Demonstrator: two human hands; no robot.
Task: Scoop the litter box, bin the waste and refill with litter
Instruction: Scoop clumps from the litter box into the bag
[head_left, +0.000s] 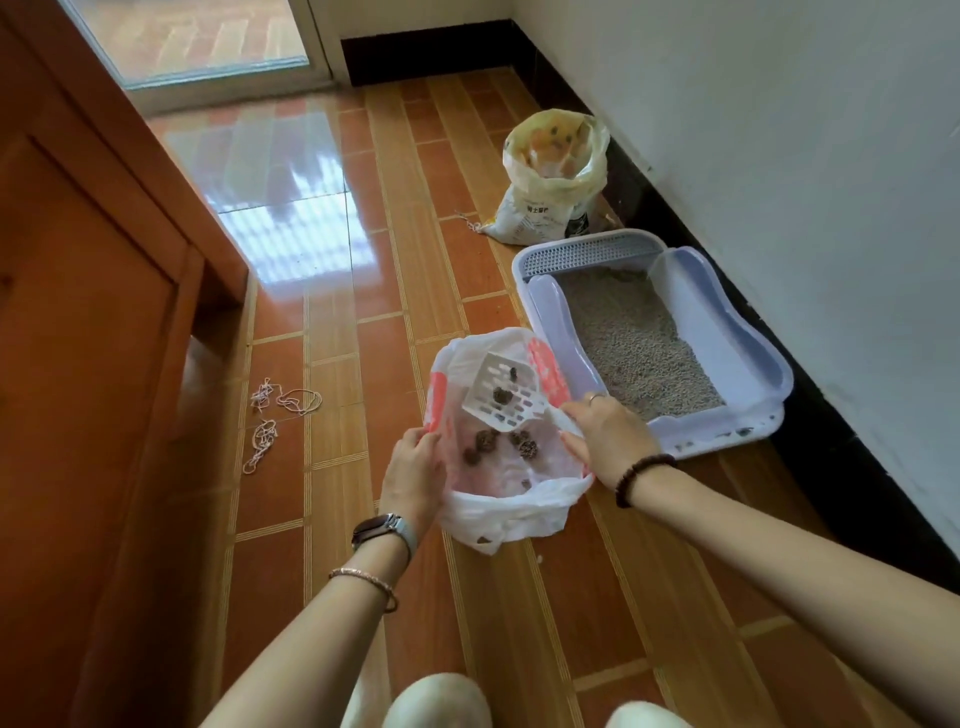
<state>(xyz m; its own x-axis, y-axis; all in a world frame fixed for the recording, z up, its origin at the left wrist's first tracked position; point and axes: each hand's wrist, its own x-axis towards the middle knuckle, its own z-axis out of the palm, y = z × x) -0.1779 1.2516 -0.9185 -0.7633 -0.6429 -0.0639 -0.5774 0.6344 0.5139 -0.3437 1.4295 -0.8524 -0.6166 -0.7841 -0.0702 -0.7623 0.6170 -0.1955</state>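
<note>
To your left stands a tall wooden door (88, 338) of orange-brown panels, and beneath you runs a glossy floor (332, 312) of brown strip-patterned tiles, bright with reflected light toward the far left, where a glass door (208, 36) meets it. On the floor at the left, near the wooden door, you have pink-and-white string (291, 400) lying in two loose tangles, one just nearer to you than the other. Along the right runs a white wall (779, 130) with a black skirting (675, 218) at its foot, which turns the corner at the far end.
</note>
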